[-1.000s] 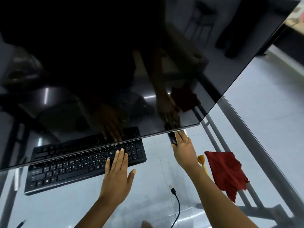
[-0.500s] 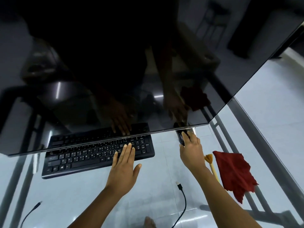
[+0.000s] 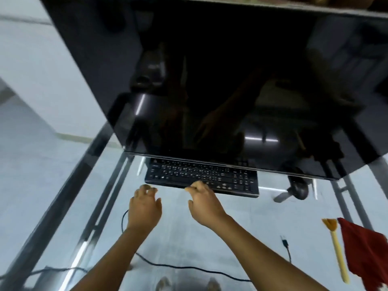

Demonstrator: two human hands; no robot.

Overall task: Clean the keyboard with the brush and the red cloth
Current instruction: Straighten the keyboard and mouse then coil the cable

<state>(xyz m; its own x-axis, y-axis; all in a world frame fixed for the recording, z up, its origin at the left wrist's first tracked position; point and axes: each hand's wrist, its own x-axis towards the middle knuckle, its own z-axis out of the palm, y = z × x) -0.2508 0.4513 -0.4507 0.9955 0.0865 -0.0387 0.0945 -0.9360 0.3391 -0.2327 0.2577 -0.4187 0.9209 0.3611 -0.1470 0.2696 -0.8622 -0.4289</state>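
A black keyboard (image 3: 201, 175) lies on the glass table, its far edge tucked under the monitor. My left hand (image 3: 144, 204) hovers just in front of the keyboard's front left corner, fingers loosely curled and holding nothing. My right hand (image 3: 204, 203) has its curled fingertips at the middle of the keyboard's front edge; blur hides whether it grips it. At the right lie the brush (image 3: 338, 248), with a yellow handle and orange bristles, and beside it the crumpled red cloth (image 3: 367, 253).
A large black monitor (image 3: 210, 80) overhangs the back of the glass table (image 3: 241, 217). A black mouse (image 3: 298, 190) sits right of the keyboard. A black cable (image 3: 189, 267) crosses the near side and a loose plug (image 3: 284, 242) lies near the brush.
My right hand left the mouse and came to the keyboard's front edge. My left hand lifted off the keys and curled near the front left corner. The view swung sideways.
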